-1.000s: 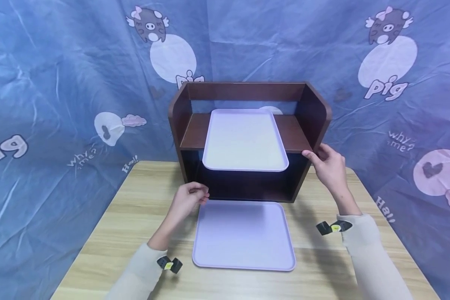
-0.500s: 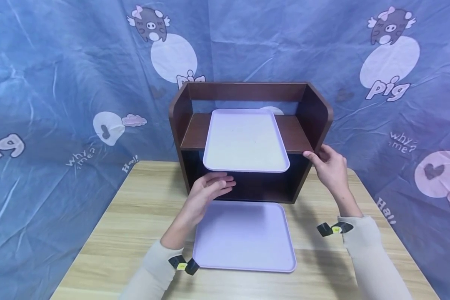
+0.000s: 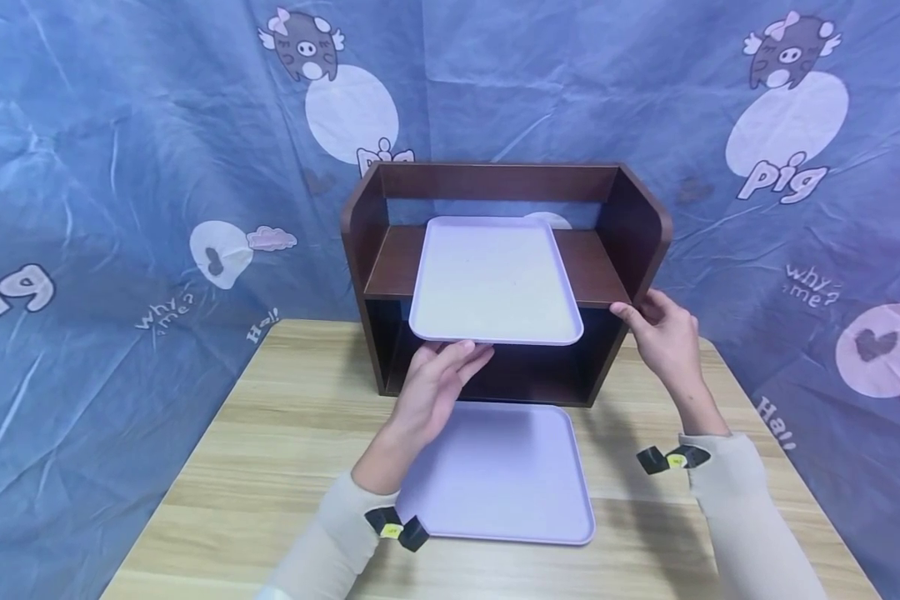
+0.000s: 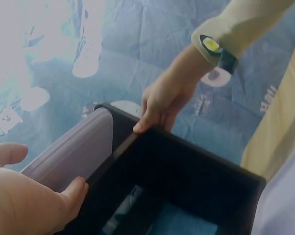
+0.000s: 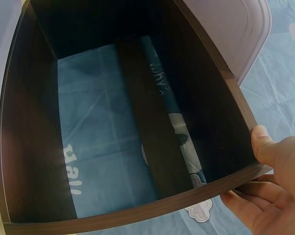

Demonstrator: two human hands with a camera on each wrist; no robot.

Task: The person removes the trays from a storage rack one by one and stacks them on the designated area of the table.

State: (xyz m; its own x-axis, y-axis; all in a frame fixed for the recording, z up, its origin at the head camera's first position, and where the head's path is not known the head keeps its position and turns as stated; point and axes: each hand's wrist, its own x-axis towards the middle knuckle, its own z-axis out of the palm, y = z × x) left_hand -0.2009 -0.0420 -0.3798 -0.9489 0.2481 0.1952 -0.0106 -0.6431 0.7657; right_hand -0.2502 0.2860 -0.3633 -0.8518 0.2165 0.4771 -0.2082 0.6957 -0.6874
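A dark brown wooden shelf (image 3: 390, 258) stands on the table, with a pale lilac tray (image 3: 498, 279) lying on its upper board. The tray's front end juts out past the board's edge. My left hand (image 3: 435, 387) is right under that jutting end, its fingers fairly straight and close to the tray's underside; in the left wrist view the thumb stands apart from the fingers. At the shelf's right side, my right hand (image 3: 663, 342) grips the side panel, thumb on the front edge and fingers round the outside, as the right wrist view also shows.
A second lilac tray (image 3: 510, 475) lies flat on the light wood table (image 3: 270, 433) in front of the shelf, partly behind my left forearm. Blue printed cloth (image 3: 157, 150) hangs behind and at both sides. The shelf's lower compartment (image 3: 532, 375) faces me.
My left hand has moved right and up from the shelf's lower left corner to beneath the upper tray's front edge, and its fingers have straightened. The right hand has stayed on the side panel.
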